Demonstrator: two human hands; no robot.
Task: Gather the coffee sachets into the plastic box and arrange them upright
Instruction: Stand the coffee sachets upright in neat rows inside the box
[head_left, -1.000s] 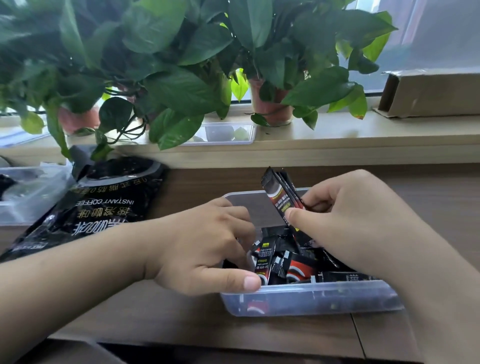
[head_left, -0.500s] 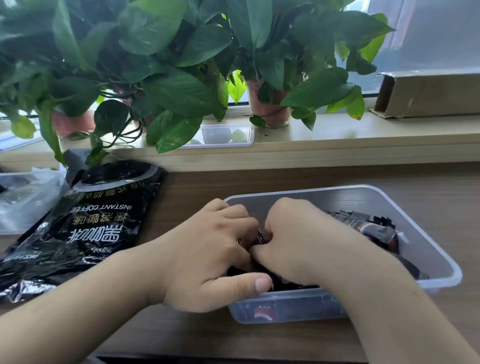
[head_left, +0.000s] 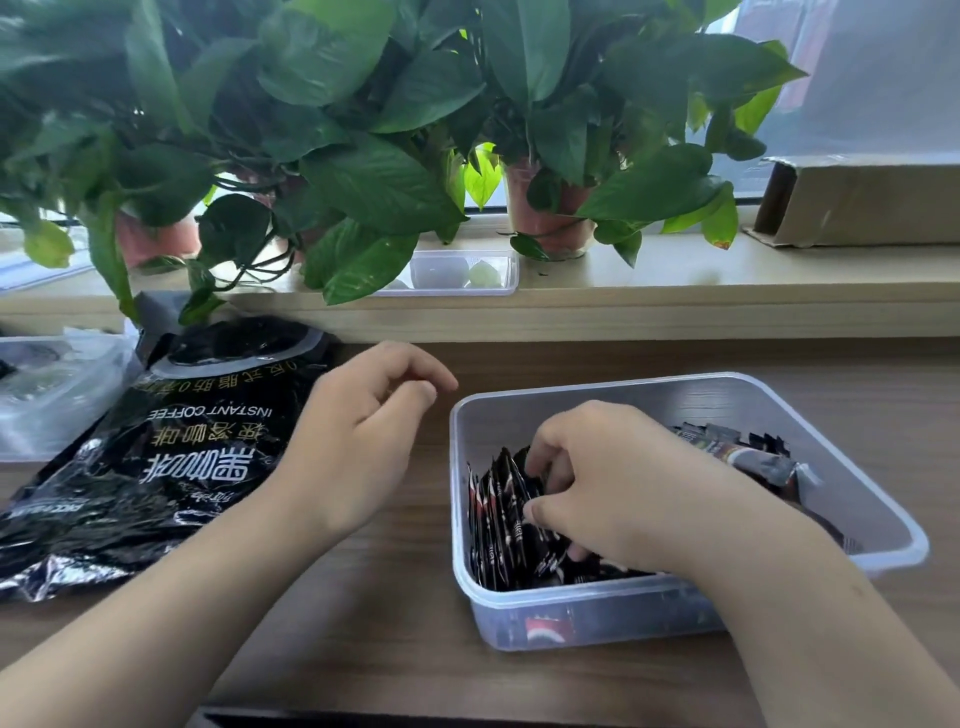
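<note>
Gathering looks done: black coffee sachets sit inside the clear plastic box, some upright in the right hand's curled grip, others lying flat; left hand slack, empty.

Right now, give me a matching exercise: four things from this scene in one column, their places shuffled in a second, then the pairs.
1 left hand
2 right hand
3 instant coffee bag
4 cardboard box

A windowsill, far right
B inside the plastic box, on the coffee sachets
C flat on the table, left
D just left of the plastic box, empty

Pairs: 1-D, 2-B, 3-C, 4-A
</note>
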